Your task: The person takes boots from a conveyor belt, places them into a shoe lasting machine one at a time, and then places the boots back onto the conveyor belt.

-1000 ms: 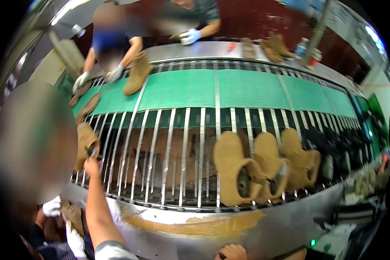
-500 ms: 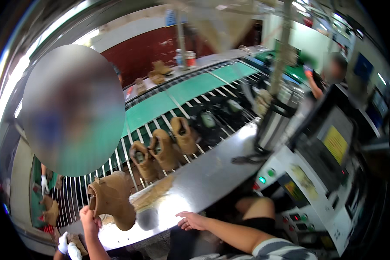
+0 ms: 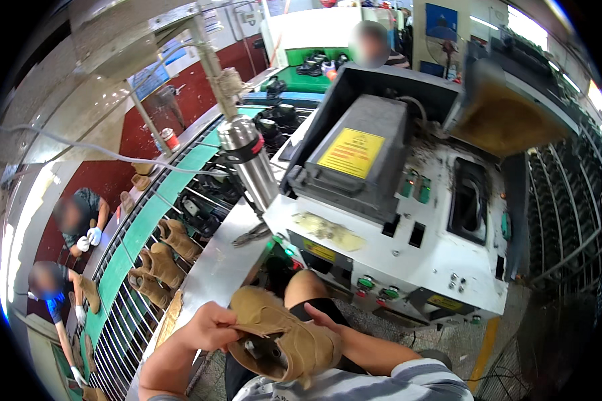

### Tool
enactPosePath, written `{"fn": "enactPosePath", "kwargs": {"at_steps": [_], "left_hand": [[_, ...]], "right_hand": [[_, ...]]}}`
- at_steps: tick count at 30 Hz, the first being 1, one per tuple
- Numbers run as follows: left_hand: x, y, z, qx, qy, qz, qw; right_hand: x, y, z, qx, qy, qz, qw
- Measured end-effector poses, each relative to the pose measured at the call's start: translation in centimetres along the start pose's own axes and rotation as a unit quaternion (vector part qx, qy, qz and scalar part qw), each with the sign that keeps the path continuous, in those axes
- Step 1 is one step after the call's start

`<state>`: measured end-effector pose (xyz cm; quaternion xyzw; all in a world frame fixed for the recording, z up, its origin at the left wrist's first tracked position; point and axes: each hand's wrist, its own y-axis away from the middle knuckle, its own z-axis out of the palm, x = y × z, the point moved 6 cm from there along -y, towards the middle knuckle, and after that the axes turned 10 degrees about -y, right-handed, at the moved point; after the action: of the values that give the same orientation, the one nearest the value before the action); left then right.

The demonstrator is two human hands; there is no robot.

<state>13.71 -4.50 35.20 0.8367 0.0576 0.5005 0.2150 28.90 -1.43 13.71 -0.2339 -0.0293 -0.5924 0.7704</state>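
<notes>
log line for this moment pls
left hand: holds tan boot upper | right hand: on same upper | front: white machine | left side: conveyor with boots

White machine [image 3: 408, 247] ahead; steel cylinder [image 3: 251, 160] beside it; tan boots [image 3: 164, 264] on green conveyor [image 3: 137, 230] left

A dark red wall [image 3: 180, 100] is seen behind a green conveyor [image 3: 147, 220] with metal rails — a white machine [image 3: 408, 247] is set on speckled floor [image 3: 441, 341], brightly lit overhead.
</notes>
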Motion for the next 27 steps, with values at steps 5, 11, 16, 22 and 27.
{"fn": "enactPosePath", "kwargs": {"at_steps": [5,11,16,22,27], "left_hand": [[4.3,-3.7,4.1,-0.012,-0.003,0.096,0.995],[7.3,-5.9,6.7,-0.007,-0.131,0.304,0.944],[0.9,-8.3,5.0,0.146,-0.162,0.231,0.948],[-21.5,-9.6,-2.0,0.358,0.147,-0.026,0.922],[-37.1,-7.7,-3.7,0.489,0.099,-0.105,0.86]], "right_hand": [[3.9,5.7,1.6,0.096,0.128,-0.21,0.965],[4.7,11.9,3.8,0.157,0.212,-0.359,0.895],[2.3,19.3,12.9,0.138,0.375,-0.585,0.706],[-1.0,34.0,25.5,0.359,0.528,-0.726,0.256],[-5.2,37.7,38.0,0.517,0.579,-0.629,0.041]]}}
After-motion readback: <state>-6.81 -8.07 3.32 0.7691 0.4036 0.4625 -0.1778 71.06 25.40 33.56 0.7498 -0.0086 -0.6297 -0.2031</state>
